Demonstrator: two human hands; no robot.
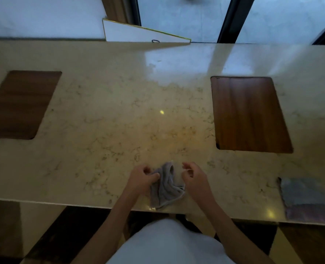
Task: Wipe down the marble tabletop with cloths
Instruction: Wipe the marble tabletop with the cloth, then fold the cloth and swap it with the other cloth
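Observation:
A crumpled grey cloth (166,185) lies on the beige veined marble tabletop (119,115), close to the near edge in the middle. My left hand (142,178) pinches the cloth's left side with closed fingers. My right hand (193,176) hovers at the cloth's right side, fingers curled and apart; whether it touches the fabric is unclear. A second cloth (304,199), grey-blue and laid flat, rests at the near right edge of the table.
Two dark wooden rectangular insets sit in the marble, one at the left (20,103) and one at the right (251,115). A white gold-edged panel (138,33) leans beyond the far edge. Dark window frames stand behind.

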